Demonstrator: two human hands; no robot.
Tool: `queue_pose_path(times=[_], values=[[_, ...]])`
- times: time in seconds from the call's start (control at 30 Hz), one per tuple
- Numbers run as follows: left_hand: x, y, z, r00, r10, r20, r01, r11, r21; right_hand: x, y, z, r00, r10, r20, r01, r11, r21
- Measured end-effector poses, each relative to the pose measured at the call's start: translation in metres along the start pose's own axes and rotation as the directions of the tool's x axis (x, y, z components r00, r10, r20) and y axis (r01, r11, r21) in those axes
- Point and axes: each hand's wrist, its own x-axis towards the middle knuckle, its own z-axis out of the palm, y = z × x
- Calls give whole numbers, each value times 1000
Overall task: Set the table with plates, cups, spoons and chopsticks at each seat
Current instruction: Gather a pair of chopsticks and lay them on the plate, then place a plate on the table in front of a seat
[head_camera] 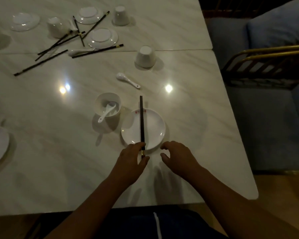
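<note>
Head view: left grip (131, 160) pinches chopsticks (141, 123) lying across plate (158, 125); right grip (178, 157) loose, empty, alongside.

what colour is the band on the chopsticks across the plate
Gold band on black chopsticks; head view.

Table top (188, 118): marble-patterned, polished, highly glossy (lamp reflections show as bright spots). Plate (154, 128), cup (100, 102) and loose spoon (127, 80): white, smooth, glazed ceramic in appearance. Chopsticks (141, 121): dark, smooth, low sheen, gold-coloured band near the butt end. Chair frame (266, 50): brass-toned metal, shiny. Cushion (280, 30): blue cloth, matt. Floor (283, 195): wood-look, satin.
</note>
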Motion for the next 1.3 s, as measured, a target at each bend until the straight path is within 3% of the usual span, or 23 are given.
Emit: queue_pose_path(times=[0.33,0.53,0.67,0.9,1.07,1.3], values=[[-13,43,32,967,167,193,-182,982,58,-59,53,0,972,213,-96,-205,975,87],[4,91,71,965,128,227,-154,983,103,-60,112,-25,956,261,-136,-252,964,80],[33,127,113,985,48,163,-70,989,131,-45,167,-54,978,186,-96,-180,981,68],[56,204,183,981,-195,-13,195,980,40,-25,251,-128,993,-47,108,50,998,-25],[36,237,201,946,-322,-47,322,947,-6,-16,261,-143,948,-206,242,231,970,-79],[4,245,203,889,-431,-154,425,902,-73,-21,252,-152,914,-319,250,353,930,-104]])
